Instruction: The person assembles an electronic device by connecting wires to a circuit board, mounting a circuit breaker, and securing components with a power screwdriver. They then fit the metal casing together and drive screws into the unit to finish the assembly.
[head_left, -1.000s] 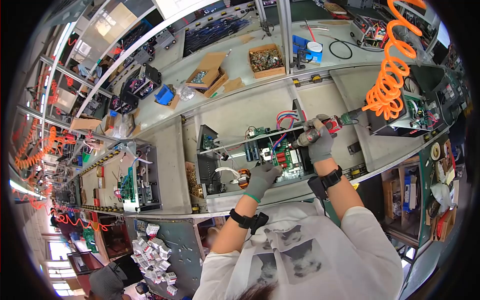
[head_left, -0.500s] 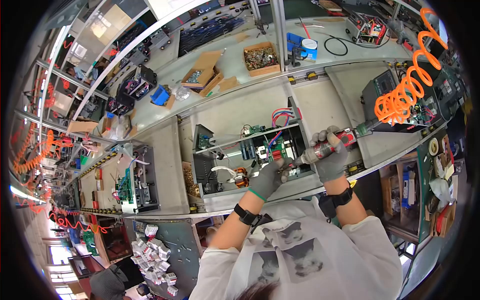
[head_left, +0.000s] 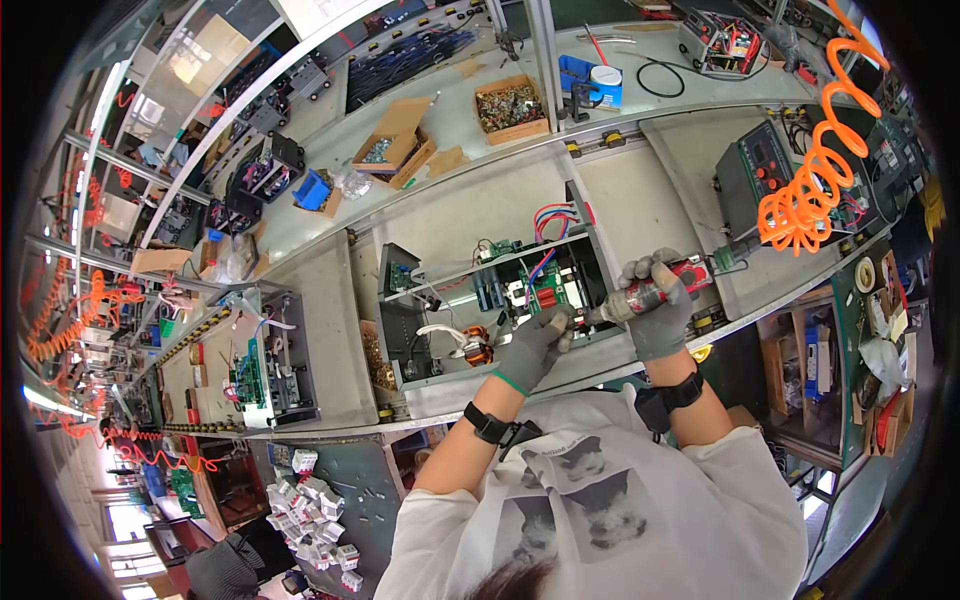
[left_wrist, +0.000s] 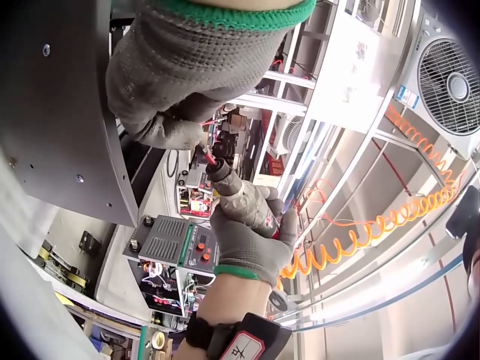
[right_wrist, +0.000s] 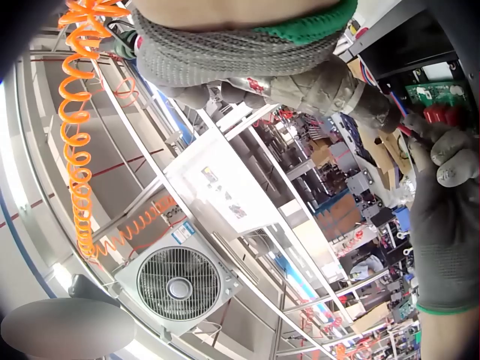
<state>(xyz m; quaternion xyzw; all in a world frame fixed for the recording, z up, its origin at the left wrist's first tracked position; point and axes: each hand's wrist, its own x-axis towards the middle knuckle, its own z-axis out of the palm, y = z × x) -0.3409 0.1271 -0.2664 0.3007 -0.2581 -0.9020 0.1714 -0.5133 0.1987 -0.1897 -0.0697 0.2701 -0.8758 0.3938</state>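
My gloved right hand [head_left: 660, 325] grips a powered screwdriver [head_left: 640, 298] with a red and grey body, its nose pointing left. At the nose, my gloved left hand [head_left: 530, 350] has curled fingers pinching around the tip of the bit [left_wrist: 210, 159]; any small part between those fingertips is hidden. Both hands are over the right front of an open metal case [head_left: 402, 335]. Inside it are a green circuit board [head_left: 568, 288], a copper-wound coil [head_left: 478, 349] and white leads. Red and blue cables [head_left: 553, 215] rise at its back.
An orange coiled hose [head_left: 845, 130] hangs at the right, before another unit with a front panel [head_left: 755, 170]. A second open unit [head_left: 285, 360] stands on the line at the left. Across the line are a carton of small parts [head_left: 510, 108] and a blue bin [head_left: 313, 190].
My left hand has lifted from inside the case and moved right to the screwdriver's tip. The screwdriver shifted right and toward me, then stayed almost still. The head view has turned slightly.
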